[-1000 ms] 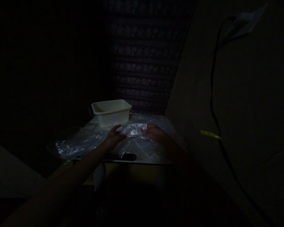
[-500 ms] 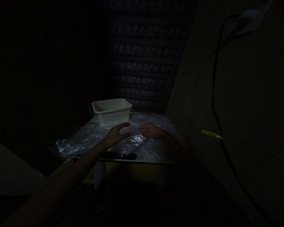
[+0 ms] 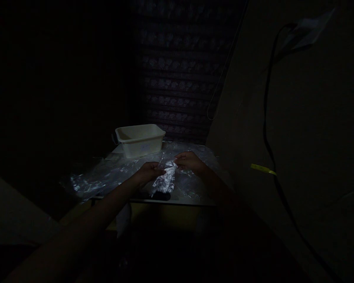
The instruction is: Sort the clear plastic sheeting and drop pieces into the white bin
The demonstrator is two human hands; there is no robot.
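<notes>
Both hands, left hand [image 3: 149, 173] and right hand [image 3: 188, 162], pinch a crinkled clear plastic bag [image 3: 165, 181]; in this dimness the slippery film could slide free.

I read no text: too dark. The tub [image 3: 140, 139] bears a faint patch, illegible; the yellow tag [image 3: 262, 169] likewise.

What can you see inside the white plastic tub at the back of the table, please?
Only the tub's pale inner wall near the rim shows. The near wall hides the bottom, so any contents cannot be seen. Clear plastic sheeting lies in front of it.
</notes>
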